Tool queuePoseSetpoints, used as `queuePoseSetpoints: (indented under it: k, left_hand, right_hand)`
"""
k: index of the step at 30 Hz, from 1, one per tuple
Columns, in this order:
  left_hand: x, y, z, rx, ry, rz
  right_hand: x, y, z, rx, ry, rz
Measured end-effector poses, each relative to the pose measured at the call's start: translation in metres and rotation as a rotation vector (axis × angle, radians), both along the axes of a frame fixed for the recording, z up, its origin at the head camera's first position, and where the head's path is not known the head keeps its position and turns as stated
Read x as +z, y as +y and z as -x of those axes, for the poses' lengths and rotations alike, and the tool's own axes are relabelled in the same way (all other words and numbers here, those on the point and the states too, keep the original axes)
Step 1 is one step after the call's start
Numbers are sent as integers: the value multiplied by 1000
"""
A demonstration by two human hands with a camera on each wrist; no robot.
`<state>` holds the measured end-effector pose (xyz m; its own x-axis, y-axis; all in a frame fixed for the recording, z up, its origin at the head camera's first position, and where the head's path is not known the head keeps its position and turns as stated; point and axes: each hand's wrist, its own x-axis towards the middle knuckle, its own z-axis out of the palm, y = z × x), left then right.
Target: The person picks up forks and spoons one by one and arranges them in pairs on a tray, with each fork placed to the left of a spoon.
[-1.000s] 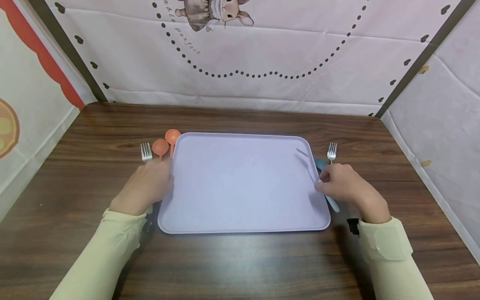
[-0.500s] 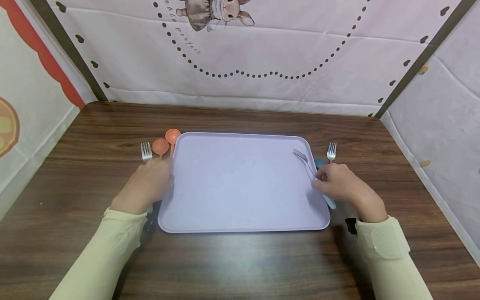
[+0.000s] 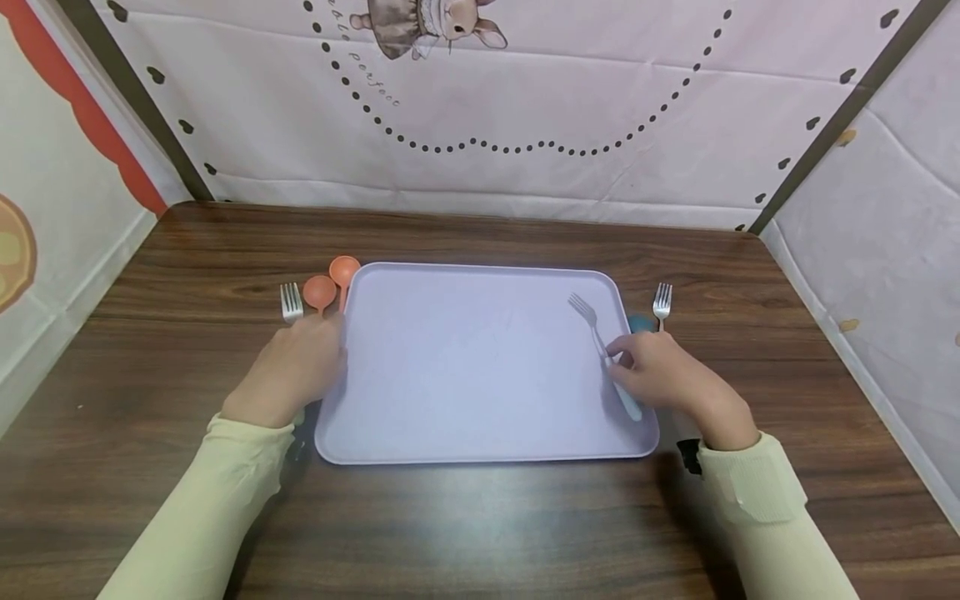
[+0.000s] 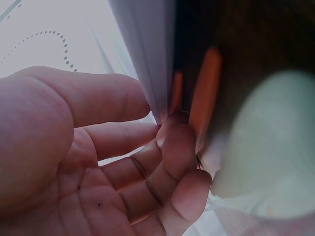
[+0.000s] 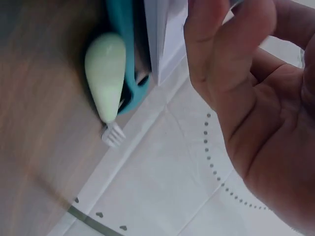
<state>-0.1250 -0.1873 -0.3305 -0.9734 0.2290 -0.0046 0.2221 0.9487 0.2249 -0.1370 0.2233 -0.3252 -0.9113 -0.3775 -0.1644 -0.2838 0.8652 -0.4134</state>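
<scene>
My right hand (image 3: 663,371) pinches a fork with a pale handle (image 3: 630,402) above the right side of a lavender tray (image 3: 465,367). The fork's tines point toward the back of the tray. At the tray's left edge, my left hand (image 3: 288,367) grips the rim between thumb and fingers, fingertips close to the orange handles (image 4: 205,93). Two orange spoons (image 3: 319,292) and a metal fork (image 3: 291,302) lie there, partly hidden under that hand.
Beyond the tray's right edge lie a teal utensil (image 3: 640,323), mostly hidden, and a second metal fork (image 3: 662,302) with a light green handle (image 5: 105,73). The brown wooden table (image 3: 480,533) is bordered by printed cloth walls (image 3: 525,100) at the back and sides.
My right hand has moved left with the fork, from the tray's right edge to over its surface. The fork's tines have turned into clearer view. The left hand stays put.
</scene>
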Motion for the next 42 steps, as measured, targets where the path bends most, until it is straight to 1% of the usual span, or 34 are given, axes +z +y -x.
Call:
queuePoseSetpoints:
  k: [5,7,11,14,17,21,28,33,37,42]
  left_hand:
    - [0,-1,-2,-1,6,6]
    - [0,-3,-4,-3,12,11]
    - [-3,-6,-10,1,1,18]
    - [-4,-7,-13,6,-11,15]
    - [-5,-7,-14,5,-7,15]
    - [-4,-7,-12,10,-9,15]
    - [-4,-1,-7,-14,38,-7]
    - [-3,3,-3,-10,49,-11]
    - [-1,3,-2,-14,75,-9]
    - [0,2,-1,-18,65,6]
  right_hand:
    - [-8,-8,-1,31,55,10]
    - [-11,-10,-3,30,51,10]
    - [-15,-15,-8,25,22,19]
    - [-16,-17,-11,2,4,32]
    - [-17,-17,-12,-18,-5,50]
    - [-15,-17,-11,-30,-5,60]
    - [-9,-9,-11,-76,-14,58]
    - [-7,-5,-9,-72,-7,49]
    - [-7,-6,-7,-69,15,47]
    - [-12,-8,-8,-79,-1,85]
